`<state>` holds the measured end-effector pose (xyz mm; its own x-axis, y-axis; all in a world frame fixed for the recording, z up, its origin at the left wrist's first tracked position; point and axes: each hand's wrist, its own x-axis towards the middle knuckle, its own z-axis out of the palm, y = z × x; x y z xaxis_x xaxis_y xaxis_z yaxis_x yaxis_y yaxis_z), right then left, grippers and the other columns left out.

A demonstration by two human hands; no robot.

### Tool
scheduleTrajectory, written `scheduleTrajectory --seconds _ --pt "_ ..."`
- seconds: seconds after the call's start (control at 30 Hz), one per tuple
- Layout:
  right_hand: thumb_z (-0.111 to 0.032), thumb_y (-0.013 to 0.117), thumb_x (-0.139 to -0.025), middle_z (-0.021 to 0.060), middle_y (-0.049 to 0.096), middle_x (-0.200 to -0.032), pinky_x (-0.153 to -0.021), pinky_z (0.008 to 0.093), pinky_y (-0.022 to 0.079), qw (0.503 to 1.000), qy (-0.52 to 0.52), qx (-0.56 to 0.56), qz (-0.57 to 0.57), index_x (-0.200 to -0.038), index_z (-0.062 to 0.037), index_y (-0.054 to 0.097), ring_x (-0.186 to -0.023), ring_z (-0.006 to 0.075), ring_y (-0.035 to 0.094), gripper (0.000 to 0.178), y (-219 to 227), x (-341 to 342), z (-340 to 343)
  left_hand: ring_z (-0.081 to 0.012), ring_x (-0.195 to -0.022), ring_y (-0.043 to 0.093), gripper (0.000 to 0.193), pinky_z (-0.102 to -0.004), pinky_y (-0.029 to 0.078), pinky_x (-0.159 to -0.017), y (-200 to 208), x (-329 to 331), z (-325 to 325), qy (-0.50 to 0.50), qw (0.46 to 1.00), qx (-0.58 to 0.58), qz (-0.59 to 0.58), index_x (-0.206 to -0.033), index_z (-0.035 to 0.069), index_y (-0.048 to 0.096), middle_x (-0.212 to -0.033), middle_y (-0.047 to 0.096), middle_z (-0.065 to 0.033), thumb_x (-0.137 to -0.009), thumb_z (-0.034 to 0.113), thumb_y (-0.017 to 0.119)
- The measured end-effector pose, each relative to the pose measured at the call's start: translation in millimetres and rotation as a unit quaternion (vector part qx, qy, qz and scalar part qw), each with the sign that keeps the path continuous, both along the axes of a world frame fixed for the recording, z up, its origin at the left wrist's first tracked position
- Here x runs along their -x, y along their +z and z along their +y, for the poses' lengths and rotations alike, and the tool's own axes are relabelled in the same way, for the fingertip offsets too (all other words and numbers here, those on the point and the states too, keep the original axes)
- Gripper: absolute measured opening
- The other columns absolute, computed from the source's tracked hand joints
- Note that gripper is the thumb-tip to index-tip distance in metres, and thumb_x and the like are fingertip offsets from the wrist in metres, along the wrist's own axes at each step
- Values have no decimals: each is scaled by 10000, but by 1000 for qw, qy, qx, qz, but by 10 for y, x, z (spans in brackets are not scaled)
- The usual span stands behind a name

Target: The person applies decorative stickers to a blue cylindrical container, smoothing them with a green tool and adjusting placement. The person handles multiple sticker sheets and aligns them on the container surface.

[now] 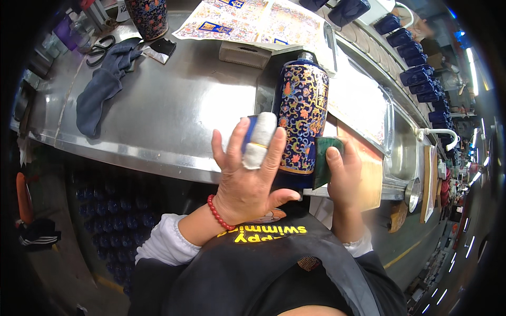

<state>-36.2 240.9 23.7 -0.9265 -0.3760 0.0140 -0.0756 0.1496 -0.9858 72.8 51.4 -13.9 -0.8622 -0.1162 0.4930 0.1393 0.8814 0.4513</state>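
A dark blue bottle [303, 113] with a colourful floral pattern and gold scrolls lies with its neck pointing away from me, over the metal worktop's near edge. My left hand [242, 187] is at its left side, fingers spread and holding nothing. One finger wears a white wrap [259, 139] with a yellow band. Something blue, partly hidden, shows behind those fingers. My right hand [346, 176] grips a flat dark green scraper [327, 158], thumb on its face, against the bottle's lower right side.
A metal worktop [158, 105] carries a grey-blue cloth [103, 87], scissors [100, 51], another patterned bottle [148, 20] and printed floral sheets [258, 23]. At right are a sink [403, 158] and rows of blue bottles [416, 76]. More blue bottles [110, 210] stand below at left.
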Motion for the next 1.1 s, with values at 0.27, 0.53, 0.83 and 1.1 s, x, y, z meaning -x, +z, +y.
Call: scheduleTrajectory --seconds 0.27,0.53,0.83,1.1 --pt "-205 667 -993 10 650 -922 -729 215 482 999 4 -33 17 -1085 4 602 -816 63 571 238 3 25 1 -408 -1435 248 1013 -669 35 -1147 5 57 27 -32 998 -56 -22 -1512 -63 371 -1500 423 -228 -937 770 322" --pt "-203 653 -999 13 645 -912 -725 217 476 999 9 -17 38 -1097 5 583 -817 64 566 240 32 3 -17 -442 -1461 239 1064 -688 29 -1142 193 247 43 -65 997 -22 -44 -1557 -56 273 -1527 361 -276 -913 789 330" --pt "-230 666 -993 4 630 -887 -726 224 466 999 6 -25 44 -1089 -4 580 -822 68 550 260 6 13 -6 -492 -1461 212 1149 -726 57 -1119 259 353 -121 -42 996 -58 -55 -1557 -89 210 -1496 404 -295 -873 818 378" --pt "-217 661 -993 9 605 -908 -742 232 460 998 23 -32 44 -1072 -9 578 -834 76 534 238 -2 42 17 -493 -1457 235 1104 -714 74 -1120 247 658 -225 -75 972 -212 -74 -1565 -68 186 -1513 385 -304 -899 789 385"
